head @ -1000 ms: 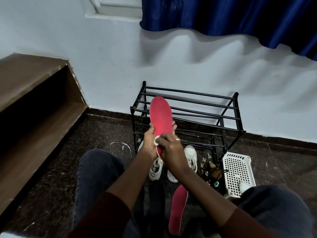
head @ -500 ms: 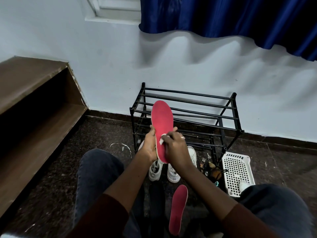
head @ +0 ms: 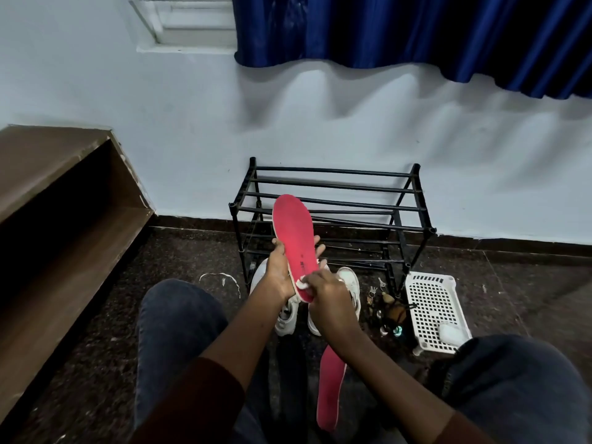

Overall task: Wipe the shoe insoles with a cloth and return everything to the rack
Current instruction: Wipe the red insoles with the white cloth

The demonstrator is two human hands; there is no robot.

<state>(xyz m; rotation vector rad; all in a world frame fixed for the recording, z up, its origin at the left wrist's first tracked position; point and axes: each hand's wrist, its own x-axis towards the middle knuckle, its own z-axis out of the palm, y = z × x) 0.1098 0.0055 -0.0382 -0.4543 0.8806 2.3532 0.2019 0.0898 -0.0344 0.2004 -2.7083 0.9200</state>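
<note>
Sat low on the dark, speckled floor (head: 96, 347), with knees (head: 176, 322) in blue jeans on either side; gripped a red insole (head: 293, 232) in the left hand (head: 282, 274), thumb on the near edge and fingers curled round the back; held it almost upright, round toe end up, in front of the rack (head: 336, 187); thin, flat and smooth, shaped like a long foot, with a pale rim and a small dark print near the middle; pinched a little white cloth (head: 301, 284) tight in the bunched fingers of the right hand (head: 330, 296) and pressed it on the heel end; soft and crumpled, mostly hidden under those fingers.

Had a second red insole (head: 330, 389) lying flat on the floor between the knees; same shape, white edge, far end hidden behind the right arm; had white shoes (head: 350, 283) on the floor just past the hands, partly covered by hands and insole, close to the rack's front edge.

Faced the rack against the pale wall (head: 320, 123); made of thin black bars, open all round; beside its right front corner, a white plastic basket (head: 429, 306) full of square holes, with a soft white lump (head: 450, 333) in its near corner; between basket and shoes, small bits (head: 389, 312), too tiny to tell; near the rack's left front leg, a thin white string (head: 221, 278) curled on the floor; along the floor's left edge, a brown wooden shelf (head: 64, 203); up top, a shiny blue curtain (head: 416, 33) in folds.
</note>
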